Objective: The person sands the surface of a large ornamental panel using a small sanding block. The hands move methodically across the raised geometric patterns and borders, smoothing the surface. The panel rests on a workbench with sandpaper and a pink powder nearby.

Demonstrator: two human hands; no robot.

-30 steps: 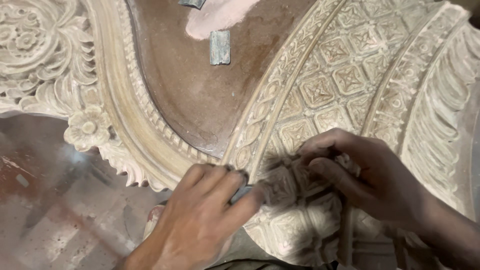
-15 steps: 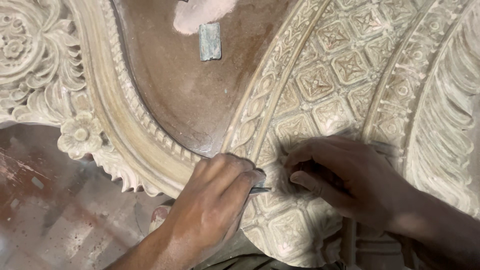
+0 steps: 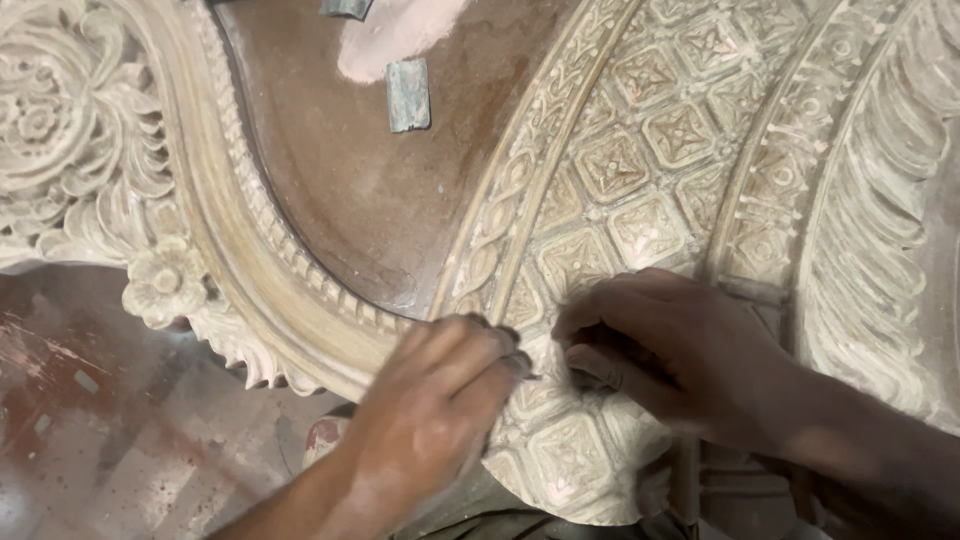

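Observation:
A large pale carved wooden panel [image 3: 650, 170] fills the view, with a lattice of square flower tiles. My left hand [image 3: 440, 410] reaches in from the bottom with its fingers closed on a thin dark tool [image 3: 528, 376], only the tip showing, pressed to a tile near the panel's lower edge. My right hand [image 3: 680, 350] comes from the right, fingers curled tight and resting on the carving right beside the tool tip. Whether anything lies under those fingers is hidden.
A smooth brown recessed board [image 3: 350, 190] carries a pale patch and a small grey metal piece [image 3: 408, 95]. Scroll carving [image 3: 60, 130] and a rosette [image 3: 165, 282] lie left, a leaf border [image 3: 880, 200] right, and a reddish dusty floor [image 3: 90, 440] lower left.
The view has shifted slightly. My left hand has moved up and right to the tile, closing the gap to the right hand, which has settled lower on the carving.

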